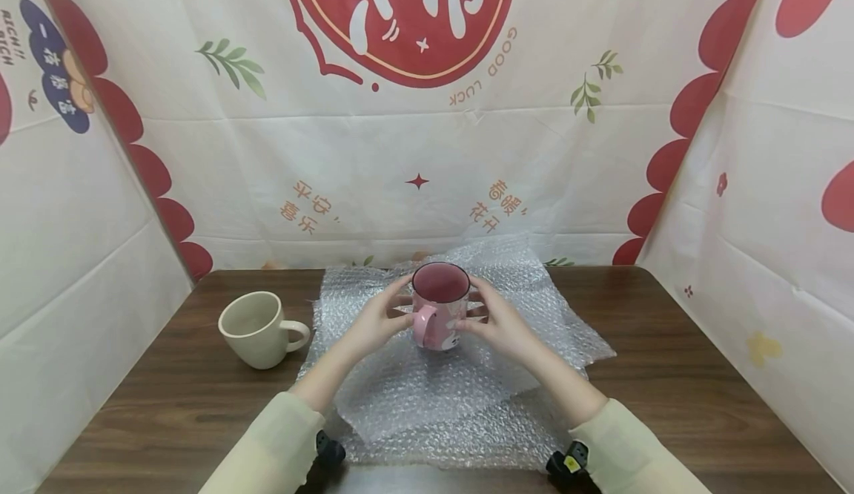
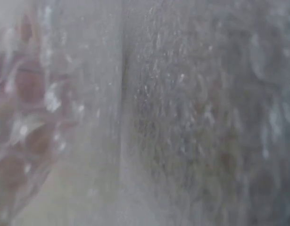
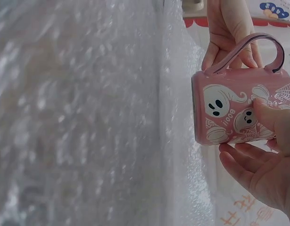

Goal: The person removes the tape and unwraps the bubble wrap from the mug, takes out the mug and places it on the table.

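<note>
A pink mug [image 1: 442, 306] with a dark rim stands upright over the bubble wrap [image 1: 434, 397], its handle toward me and slightly left. White ghost drawings cover the mug's side in the right wrist view. My left hand [image 1: 378, 322] holds the mug from the left, thumb near the handle. From the right, my right hand [image 1: 500, 323] grips it between thumb and fingers. Whether the mug's base touches the wrap is hard to tell. Blurred bubble wrap [image 2: 182, 117] fills most of the left wrist view.
A cream mug [image 1: 262, 331] stands on the left of the brown wooden table [image 1: 167, 405], handle pointing right. The wrap lies in overlapping sheets and reaches up against the printed cloth backdrop [image 1: 373, 160]. Cloth walls also flank the table on both sides.
</note>
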Motion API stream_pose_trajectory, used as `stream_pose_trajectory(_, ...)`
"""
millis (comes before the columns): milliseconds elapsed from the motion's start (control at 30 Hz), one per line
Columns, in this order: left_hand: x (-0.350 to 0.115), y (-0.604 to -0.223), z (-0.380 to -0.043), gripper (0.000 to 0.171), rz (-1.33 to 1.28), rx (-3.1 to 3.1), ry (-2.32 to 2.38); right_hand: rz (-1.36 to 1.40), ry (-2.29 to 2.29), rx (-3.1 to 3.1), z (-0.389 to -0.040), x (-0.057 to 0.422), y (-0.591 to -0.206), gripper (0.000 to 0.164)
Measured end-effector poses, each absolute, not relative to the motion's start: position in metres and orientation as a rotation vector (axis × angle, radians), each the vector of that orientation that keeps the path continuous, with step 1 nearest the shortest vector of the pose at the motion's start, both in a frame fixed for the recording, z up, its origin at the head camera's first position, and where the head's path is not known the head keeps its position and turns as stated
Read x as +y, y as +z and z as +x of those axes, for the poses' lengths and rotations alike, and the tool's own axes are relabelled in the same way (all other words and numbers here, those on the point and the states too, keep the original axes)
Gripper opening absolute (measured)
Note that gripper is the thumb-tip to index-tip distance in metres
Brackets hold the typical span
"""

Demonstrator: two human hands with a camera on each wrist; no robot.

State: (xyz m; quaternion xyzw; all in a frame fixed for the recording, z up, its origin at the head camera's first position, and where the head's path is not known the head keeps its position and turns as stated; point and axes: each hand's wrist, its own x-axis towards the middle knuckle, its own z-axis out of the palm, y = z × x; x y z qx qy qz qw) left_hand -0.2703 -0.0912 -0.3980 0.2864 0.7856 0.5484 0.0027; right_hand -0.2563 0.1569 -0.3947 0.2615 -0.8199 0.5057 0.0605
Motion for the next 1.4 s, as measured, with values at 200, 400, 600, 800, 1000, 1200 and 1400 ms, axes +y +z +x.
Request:
stream_pose_trajectory(200, -0.102, -0.391, -0.261, 0.072, 0.885, 2.468, 1.747, 0.799, 1.511, -2.469, -0.251, 0.147, -0.387, 0.075)
stream_pose_trajectory(400, -0.115, -0.387, -0.253, 0.070, 0.923, 2.466, 1.766, 0.808, 1.525, -2.445, -0.244, 0.135, -0.382, 0.074)
stream_pose_trajectory(600, -0.129, -0.382, -0.241, 0.071, 0.900, 2.478, 1.752, 0.827, 1.563, -2.420, -0.235, 0.123, -0.381, 0.074)
stream_pose_trajectory(800, -0.143, -0.379, -0.230, 0.071, 0.886, 2.491, 1.738, 0.808, 1.599, -2.398, -0.226, 0.109, -0.379, 0.076)
stream_pose_trajectory(1000, -0.160, -0.376, -0.217, 0.071, 0.844, 2.525, 1.750, 0.784, 1.633, -2.383, -0.216, 0.095, -0.375, 0.077)
stream_pose_trajectory(1200, -0.175, -0.378, -0.206, 0.069, 0.810, 2.502, 1.829, 0.782, 1.687, -2.372, -0.207, 0.080, -0.373, 0.076)
stream_pose_trajectory(1400, -0.189, -0.379, -0.190, 0.070, 0.610, 2.463, 1.911, 0.769, 1.683, -2.387, -0.200, 0.064, -0.377, 0.076)
